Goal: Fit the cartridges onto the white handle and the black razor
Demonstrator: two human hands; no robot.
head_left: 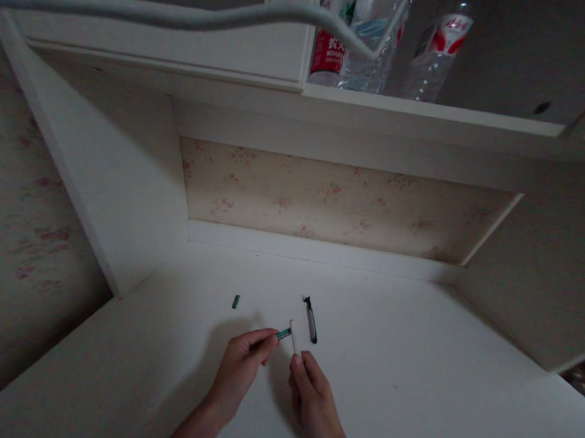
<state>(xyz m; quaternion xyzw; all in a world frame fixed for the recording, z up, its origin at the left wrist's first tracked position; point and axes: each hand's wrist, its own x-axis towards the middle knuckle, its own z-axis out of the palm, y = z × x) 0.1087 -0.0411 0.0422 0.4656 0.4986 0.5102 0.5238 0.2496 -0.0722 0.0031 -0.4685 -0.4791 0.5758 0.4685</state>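
Observation:
My left hand (pixel 250 356) pinches a small green-and-black razor cartridge (pixel 283 334) between thumb and fingers. Its far end meets, or nearly meets, the top of a thin white razor handle (pixel 293 337); whether the two are joined is too small to tell. The lower end of that handle is in the closed fingers of my right hand (pixel 313 394). Just beyond, on the white desk (pixel 363 357), lies a black-and-grey razor handle (pixel 311 320). A second green-and-black cartridge (pixel 236 302) rests on the desk to the left, apart from both hands.
A shelf overhead holds clear plastic bottles (pixel 442 46) and a red-and-white container (pixel 329 45). A pale curved tube (pixel 186 15) crosses the top of the view. White side panels (pixel 110 166) and a flowered back wall (pixel 324 194) enclose the desk.

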